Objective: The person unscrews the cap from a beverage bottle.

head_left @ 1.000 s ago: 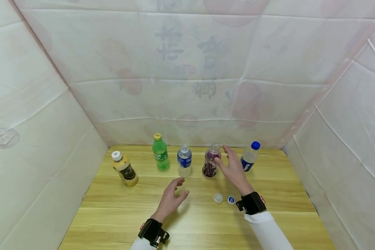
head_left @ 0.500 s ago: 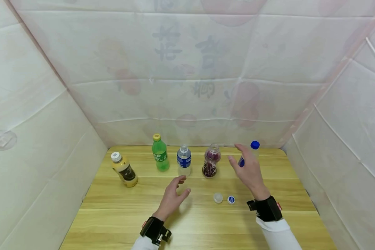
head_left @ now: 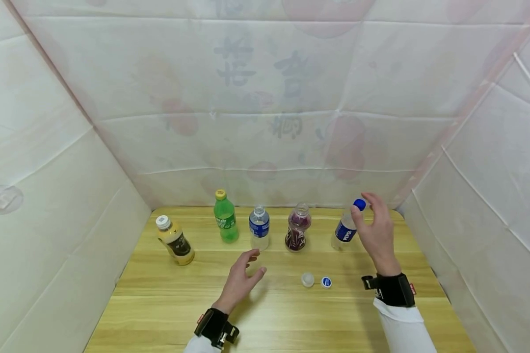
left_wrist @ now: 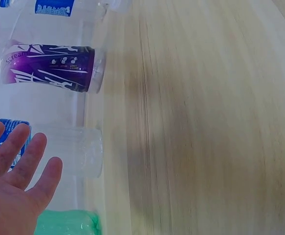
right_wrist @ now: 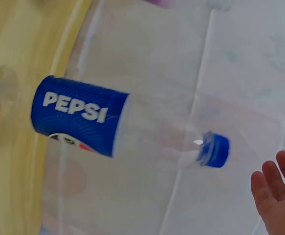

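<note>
My right hand [head_left: 377,234] is spread beside the blue cap of the Pepsi bottle [head_left: 345,230] at the table's right. In the right wrist view a gap shows between the fingers [right_wrist: 274,182] and the blue cap [right_wrist: 217,150]. My left hand [head_left: 239,280] hovers with relaxed fingers in front of the uncapped clear bottle with a blue label [head_left: 259,229], holding nothing. Between the clear and Pepsi bottles stands an uncapped purple bottle [head_left: 297,230]. A translucent cap [head_left: 307,280] and a blue-and-white cap [head_left: 326,282] lie on the table before it.
A green bottle with a yellow cap [head_left: 225,218] stands left of the clear one. Farther left is a yellow bottle with a white cap [head_left: 175,241]. White cloth [head_left: 265,147] walls off the back and sides of the wooden table [head_left: 282,318].
My right hand has moved right from beside the purple bottle, past the front of the Pepsi bottle, to the right side of its cap. My left hand has barely moved.
</note>
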`<state>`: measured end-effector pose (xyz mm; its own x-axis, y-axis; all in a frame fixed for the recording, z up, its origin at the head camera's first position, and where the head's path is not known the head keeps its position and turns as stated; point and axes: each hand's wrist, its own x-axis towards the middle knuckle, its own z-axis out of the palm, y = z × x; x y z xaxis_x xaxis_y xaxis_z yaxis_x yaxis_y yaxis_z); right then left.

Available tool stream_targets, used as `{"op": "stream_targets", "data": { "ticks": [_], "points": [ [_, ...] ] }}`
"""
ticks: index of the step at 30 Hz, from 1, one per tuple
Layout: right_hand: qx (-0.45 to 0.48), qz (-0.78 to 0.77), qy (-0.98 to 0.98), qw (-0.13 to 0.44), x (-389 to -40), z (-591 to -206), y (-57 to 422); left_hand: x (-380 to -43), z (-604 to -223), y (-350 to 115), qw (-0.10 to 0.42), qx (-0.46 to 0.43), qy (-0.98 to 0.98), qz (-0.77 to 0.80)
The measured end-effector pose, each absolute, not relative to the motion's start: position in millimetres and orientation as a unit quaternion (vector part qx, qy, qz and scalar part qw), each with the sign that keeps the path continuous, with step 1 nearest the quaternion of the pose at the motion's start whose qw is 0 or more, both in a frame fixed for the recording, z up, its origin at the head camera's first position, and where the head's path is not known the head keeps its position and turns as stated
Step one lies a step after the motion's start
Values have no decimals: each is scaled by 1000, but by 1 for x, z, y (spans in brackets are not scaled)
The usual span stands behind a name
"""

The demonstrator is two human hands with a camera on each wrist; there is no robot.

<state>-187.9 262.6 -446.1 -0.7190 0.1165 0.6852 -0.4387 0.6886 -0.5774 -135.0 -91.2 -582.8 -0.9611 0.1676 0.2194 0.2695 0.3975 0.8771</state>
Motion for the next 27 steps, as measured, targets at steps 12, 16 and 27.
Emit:
{"op": "stream_targets", "data": {
  "ticks": [12,16,27],
  "points": [
    [2,450,-842,298,-200,-471,278,-134,-583,-92,45,-130,-836,-531],
    [-20,481,-833,271,-204,-481,280,-133,-584,-92,48,-131,-840,-524],
    [-55,521,-832,183,-213,-499,284,-132,-582,-93,44,-127,-838,-529]
  ]
}}
